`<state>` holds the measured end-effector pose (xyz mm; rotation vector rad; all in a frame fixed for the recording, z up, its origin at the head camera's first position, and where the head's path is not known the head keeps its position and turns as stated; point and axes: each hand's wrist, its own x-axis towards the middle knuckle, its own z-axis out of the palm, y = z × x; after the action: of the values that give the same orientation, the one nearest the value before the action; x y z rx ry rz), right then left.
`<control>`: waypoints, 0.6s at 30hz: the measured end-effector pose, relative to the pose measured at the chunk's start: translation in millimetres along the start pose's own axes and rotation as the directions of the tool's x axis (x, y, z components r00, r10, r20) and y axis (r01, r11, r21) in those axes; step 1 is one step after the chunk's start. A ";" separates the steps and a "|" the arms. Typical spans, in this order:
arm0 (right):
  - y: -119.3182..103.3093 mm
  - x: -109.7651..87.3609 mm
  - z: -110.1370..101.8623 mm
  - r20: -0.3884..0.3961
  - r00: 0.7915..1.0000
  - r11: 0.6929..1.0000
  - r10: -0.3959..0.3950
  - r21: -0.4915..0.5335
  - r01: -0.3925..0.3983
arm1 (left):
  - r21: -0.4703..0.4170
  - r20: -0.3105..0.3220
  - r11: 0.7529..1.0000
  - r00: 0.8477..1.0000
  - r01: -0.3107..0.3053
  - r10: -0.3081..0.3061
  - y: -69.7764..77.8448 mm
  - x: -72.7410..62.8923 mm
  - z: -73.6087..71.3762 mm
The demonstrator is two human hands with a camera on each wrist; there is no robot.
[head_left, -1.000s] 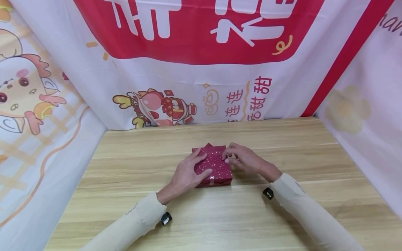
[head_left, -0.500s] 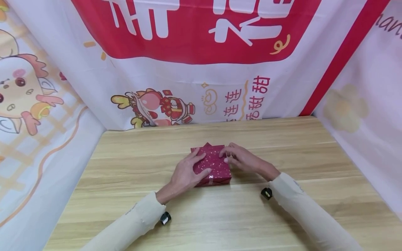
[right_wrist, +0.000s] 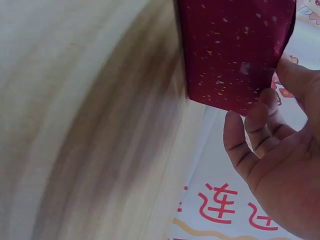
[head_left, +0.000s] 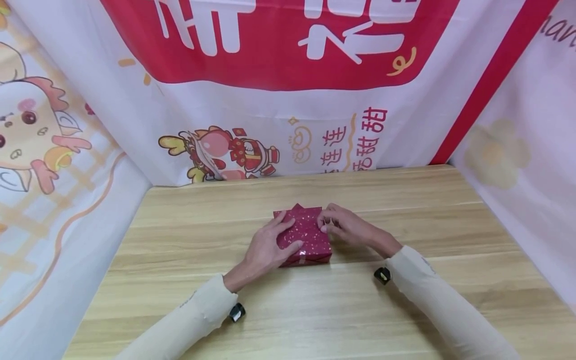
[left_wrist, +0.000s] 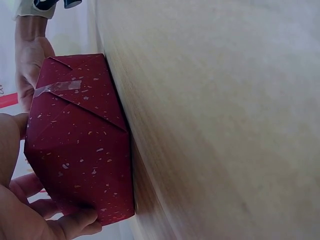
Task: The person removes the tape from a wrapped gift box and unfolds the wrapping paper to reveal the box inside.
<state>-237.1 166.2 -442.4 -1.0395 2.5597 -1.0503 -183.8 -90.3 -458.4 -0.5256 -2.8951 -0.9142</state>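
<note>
A small box [head_left: 312, 240] wrapped in dark red speckled paper lies on the wooden table. My left hand [head_left: 264, 245] holds its left part, with the thumb across the top near the front edge. In the left wrist view the other fingers [left_wrist: 75, 222] bend round the box's left end. Clear tape [left_wrist: 65, 86] crosses the folded paper on the front side. At the upper right edge, my right hand [head_left: 345, 225] pinches with thumb and forefinger; its remaining fingers [right_wrist: 237, 137] curl beside the far corner. A pointed paper flap [head_left: 297, 206] sticks out behind the box.
The wood-grain table [head_left: 189, 280] ends at a white printed cloth [head_left: 252, 107] hung behind it. More printed cloth hangs at the left [head_left: 63, 200] and right. A small black device [head_left: 382, 275] sits at each wrist.
My right forefinger reached further onto the box top half a second ago and is now drawn back to the right edge. The left hand and box stay in place.
</note>
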 end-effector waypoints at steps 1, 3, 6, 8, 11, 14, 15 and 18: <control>0.2 0.0 0.3 0.001 1.000 1.000 0.001 -0.001 -0.001 | 0.001 0.001 1.000 1.000 0.002 -0.002 -0.2 -0.2 0.0; 0.5 -0.4 0.6 0.003 1.000 1.000 0.006 0.000 -0.006 | 0.003 0.002 1.000 1.000 0.003 -0.003 -0.6 -0.2 0.3; 0.0 -0.5 0.6 0.002 1.000 1.000 0.000 -0.007 0.000 | 0.003 0.000 1.000 1.000 -0.001 0.001 -0.7 0.0 0.4; -0.4 -0.6 0.3 -0.004 1.000 1.000 -0.010 -0.015 0.010 | 0.001 -0.002 1.000 1.000 -0.007 0.007 -0.6 0.4 0.4; -0.7 -0.5 -0.1 -0.014 1.000 0.999 -0.024 -0.029 0.024 | 0.004 -0.002 1.000 1.000 -0.010 0.010 -0.4 0.7 0.2; -0.5 -0.4 0.0 -0.016 1.000 1.000 -0.022 -0.015 0.021 | 0.004 -0.002 1.000 1.000 -0.006 0.006 -0.7 1.1 0.3; -0.4 -0.5 0.0 -0.012 1.000 1.000 -0.012 -0.003 0.012 | 0.004 -0.001 1.000 1.000 -0.005 0.005 -0.8 1.0 0.3; 0.8 -0.9 0.0 0.008 1.000 0.999 0.021 0.038 -0.022 | 0.002 -0.005 1.000 1.000 -0.005 0.005 -1.3 1.0 0.5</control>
<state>-236.9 167.2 -443.0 -1.0023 2.5286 -1.0835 -185.1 -90.7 -459.4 -0.5294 -2.8892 -0.9102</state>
